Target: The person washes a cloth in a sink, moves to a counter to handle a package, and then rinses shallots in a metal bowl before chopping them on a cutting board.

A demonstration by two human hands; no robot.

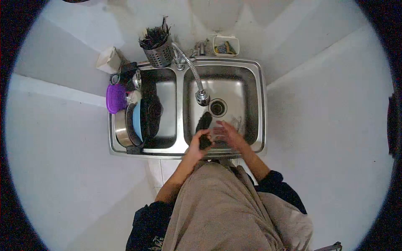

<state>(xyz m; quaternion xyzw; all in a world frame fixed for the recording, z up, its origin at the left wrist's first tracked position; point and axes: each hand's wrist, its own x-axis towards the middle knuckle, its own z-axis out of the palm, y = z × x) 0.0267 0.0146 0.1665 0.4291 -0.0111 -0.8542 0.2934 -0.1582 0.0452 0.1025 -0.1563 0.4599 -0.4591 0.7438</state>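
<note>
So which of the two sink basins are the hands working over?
The right basin, the one with the drain and the faucet head over it. The left basin holds stacked dishes instead, with no hand near it.

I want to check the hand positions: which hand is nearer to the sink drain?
The right hand: it is in the right basin just below the drain. The left hand, gripping a dark object, is lower, near the sink's front edge.
</note>
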